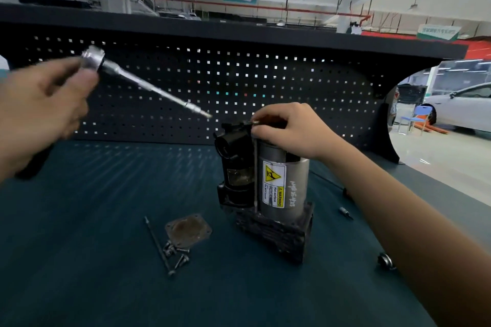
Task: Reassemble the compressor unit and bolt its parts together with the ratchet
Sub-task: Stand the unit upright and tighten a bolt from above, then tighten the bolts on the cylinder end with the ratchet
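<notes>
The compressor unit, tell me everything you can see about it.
The compressor unit stands upright on the teal mat: a grey metal cylinder with a yellow warning label and white handwriting, a black housing beside it, a dark ribbed base block. A long thin bolt runs down its front. The right hand pinches that bolt's head at the top.

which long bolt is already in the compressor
The upright bolt alongside the grey cylinder, its head pinched by the right hand; the other bolt lies flat on the mat.
</notes>
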